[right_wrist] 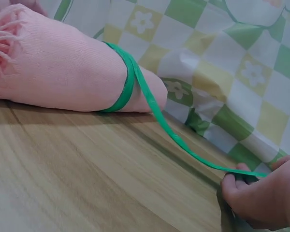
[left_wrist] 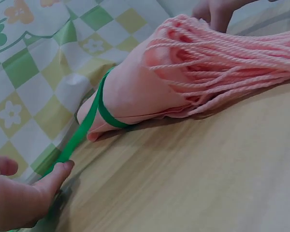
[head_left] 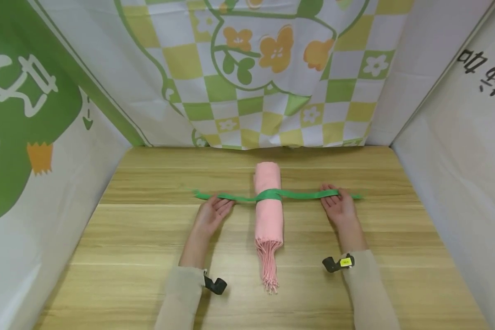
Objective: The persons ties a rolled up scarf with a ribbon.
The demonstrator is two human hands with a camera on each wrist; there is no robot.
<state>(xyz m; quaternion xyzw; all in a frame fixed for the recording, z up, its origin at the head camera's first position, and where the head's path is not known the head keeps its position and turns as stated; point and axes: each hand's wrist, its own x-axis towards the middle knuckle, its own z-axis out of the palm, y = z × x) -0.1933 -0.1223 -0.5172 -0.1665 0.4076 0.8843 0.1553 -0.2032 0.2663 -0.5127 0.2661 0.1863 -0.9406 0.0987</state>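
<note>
A rolled pink scarf (head_left: pixel 268 206) lies mid-table (head_left: pixel 148 238), its fringe toward the near edge, with a green ribbon (head_left: pixel 272 195) wound around its far half and running out left and right. The left hand (head_left: pixel 211 215) pinches the left ribbon end between thumb and fingers, well left of the scarf. The right hand (head_left: pixel 340 207) grasps the right end in curled fingers, and both ends are stretched taut along the table in front of the checked cloth (head_left: pixel 247 68).

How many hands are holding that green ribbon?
2: the left hand holds the green ribbon left of the pink rolled scarf; the right hand holds it on the right.
</note>
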